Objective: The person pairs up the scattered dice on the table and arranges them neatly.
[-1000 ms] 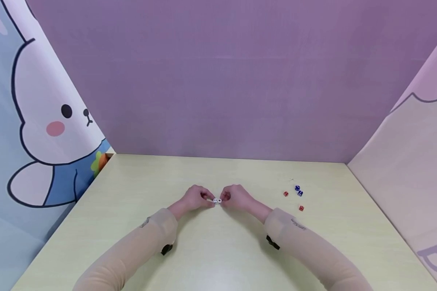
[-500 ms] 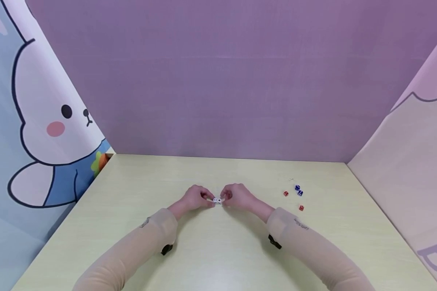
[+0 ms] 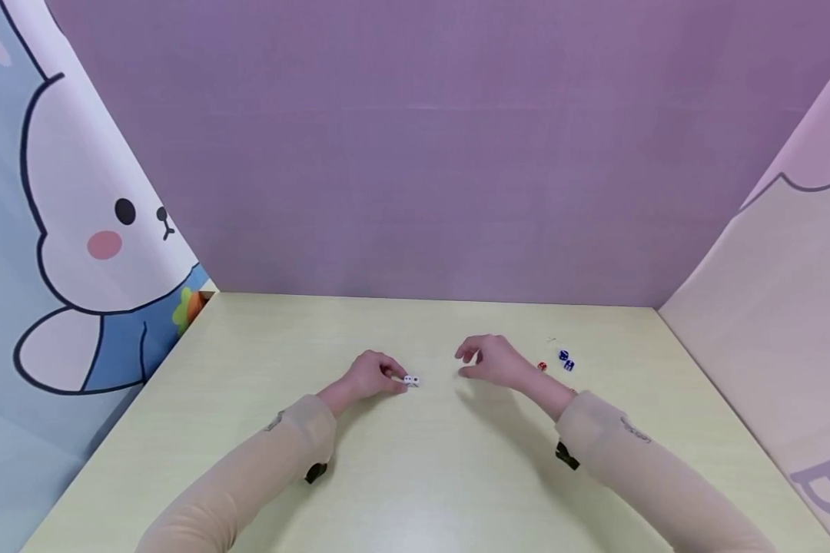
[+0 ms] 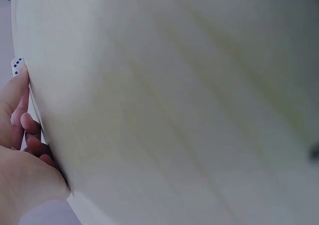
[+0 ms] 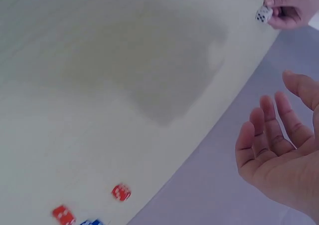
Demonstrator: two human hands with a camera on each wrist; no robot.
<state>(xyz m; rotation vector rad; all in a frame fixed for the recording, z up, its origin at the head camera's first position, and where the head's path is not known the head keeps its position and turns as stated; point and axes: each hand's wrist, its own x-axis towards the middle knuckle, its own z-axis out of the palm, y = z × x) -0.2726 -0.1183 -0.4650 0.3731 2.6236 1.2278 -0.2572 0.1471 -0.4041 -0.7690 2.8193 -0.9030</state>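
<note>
A purple backdrop (image 3: pixel 415 153) rose behind a pale table (image 3: pixel 415 476) and met its straight back edge. A left panel (image 3: pixel 69 230) printed with a cartoon rabbit slanted along the table's left edge, and a pinkish right panel (image 3: pixel 788 307) slanted along the right edge. Both beige sleeves, the left sleeve (image 3: pixel 249 461) and the right sleeve (image 3: pixel 650 468), reached in from the near side, well inside those two edges.

The right hand (image 3: pixel 494 359) was over the table, right of centre, its fingers loosely bent and apart, the thumb away from them, holding nothing. A broad stretch of tabletop separated its fingertips from the left hand, leaving it room to move sideways; there was room behind it too, up to the back edge. The left hand (image 3: pixel 376 374) was nearly closed, thumb and forefinger pinching the left white die (image 3: pixel 407 380).

The right white die (image 3: pixel 416 381) sat alongside that one, apparently touching it, near the middle of the table and well apart from every edge. Off to the right, beyond the right wrist, lay two blue dice (image 3: pixel 569 365) close together, with a red die (image 3: pixel 542 366) near them. A second red die (image 5: pixel 64 215) showed, blurred, in the right wrist view. Behind the blue dice was a thin fleck (image 3: pixel 552 339), too small to identify.
</note>
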